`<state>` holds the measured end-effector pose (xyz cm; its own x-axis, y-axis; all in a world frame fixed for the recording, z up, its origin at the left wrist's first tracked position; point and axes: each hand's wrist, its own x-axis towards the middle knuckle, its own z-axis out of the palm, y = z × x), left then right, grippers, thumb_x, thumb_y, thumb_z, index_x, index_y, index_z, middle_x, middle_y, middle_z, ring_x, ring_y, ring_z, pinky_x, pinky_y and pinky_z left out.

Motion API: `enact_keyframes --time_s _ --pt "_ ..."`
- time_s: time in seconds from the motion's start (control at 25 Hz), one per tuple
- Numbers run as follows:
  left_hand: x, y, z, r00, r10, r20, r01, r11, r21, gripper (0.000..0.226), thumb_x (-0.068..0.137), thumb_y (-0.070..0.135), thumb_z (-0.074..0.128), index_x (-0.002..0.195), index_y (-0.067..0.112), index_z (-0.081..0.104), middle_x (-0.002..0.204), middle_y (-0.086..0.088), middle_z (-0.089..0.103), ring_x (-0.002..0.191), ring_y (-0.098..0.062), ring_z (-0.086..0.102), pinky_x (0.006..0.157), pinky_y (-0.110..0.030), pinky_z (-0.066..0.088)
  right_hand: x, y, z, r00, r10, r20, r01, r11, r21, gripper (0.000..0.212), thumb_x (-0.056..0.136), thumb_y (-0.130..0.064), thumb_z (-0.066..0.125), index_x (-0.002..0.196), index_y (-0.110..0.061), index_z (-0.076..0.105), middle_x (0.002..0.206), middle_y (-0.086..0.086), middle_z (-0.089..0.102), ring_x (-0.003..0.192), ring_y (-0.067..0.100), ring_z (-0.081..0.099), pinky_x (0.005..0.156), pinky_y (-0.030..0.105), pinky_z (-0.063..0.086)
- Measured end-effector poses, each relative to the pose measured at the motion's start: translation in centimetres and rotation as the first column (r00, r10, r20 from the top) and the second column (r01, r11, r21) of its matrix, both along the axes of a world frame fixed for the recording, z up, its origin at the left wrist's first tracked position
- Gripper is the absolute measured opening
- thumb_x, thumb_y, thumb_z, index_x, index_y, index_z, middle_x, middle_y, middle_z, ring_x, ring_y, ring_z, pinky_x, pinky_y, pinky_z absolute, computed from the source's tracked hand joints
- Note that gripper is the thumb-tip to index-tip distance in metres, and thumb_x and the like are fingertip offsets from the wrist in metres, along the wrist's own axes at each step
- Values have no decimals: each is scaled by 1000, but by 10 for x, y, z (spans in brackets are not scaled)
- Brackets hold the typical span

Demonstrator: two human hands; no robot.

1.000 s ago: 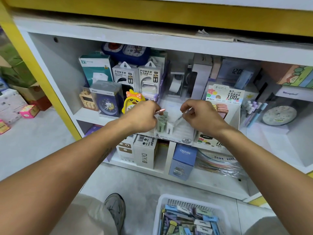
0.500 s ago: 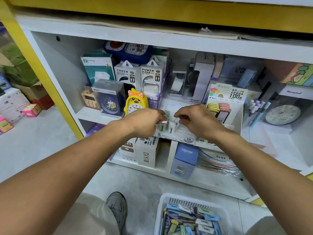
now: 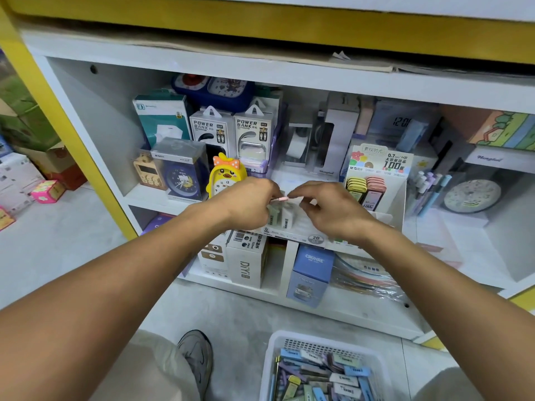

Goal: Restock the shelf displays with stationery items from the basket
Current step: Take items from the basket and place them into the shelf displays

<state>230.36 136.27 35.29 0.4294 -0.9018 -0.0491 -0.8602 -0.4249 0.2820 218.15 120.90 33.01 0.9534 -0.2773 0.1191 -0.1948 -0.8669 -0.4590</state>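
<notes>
Pink stationery piece (image 3: 280,199) pinched by left hand (image 3: 249,205) over display tray (image 3: 301,231)

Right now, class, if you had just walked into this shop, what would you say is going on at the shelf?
A person is restocking a white display tray on the shelf. The left hand pinches a thin pink item, and the right hand's fingertips meet its other end, just above a few small packs standing in the tray. Beside it stand a yellow duck clock and a lead refill display. On the floor below, the white basket holds many more small packs.
</notes>
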Motion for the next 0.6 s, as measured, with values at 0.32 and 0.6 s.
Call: enact_keyframes --time_s 0.32,0.6 --pt "-51 -35 19 836 -8 -549 -80 987 -136 27 81 -2 63 105 6 52 60 -11 70 46 -19 65 39 -25 46 -49 -4 43 951 -110 290 -104 769 630 14 87 -1 73 100 -3 72 90 17 74 77 20 67 74 32 58" --pt "-76 -71 14 648 -54 -760 -100 983 -155 6 97 6 56 100 5 61 86 -18 73 73 -29 73 62 -33 58 -97 -61 57 853 -447 270 233 789 569 12 89 -2 72 100 1 70 67 9 70 46 13 59 53 28 53"
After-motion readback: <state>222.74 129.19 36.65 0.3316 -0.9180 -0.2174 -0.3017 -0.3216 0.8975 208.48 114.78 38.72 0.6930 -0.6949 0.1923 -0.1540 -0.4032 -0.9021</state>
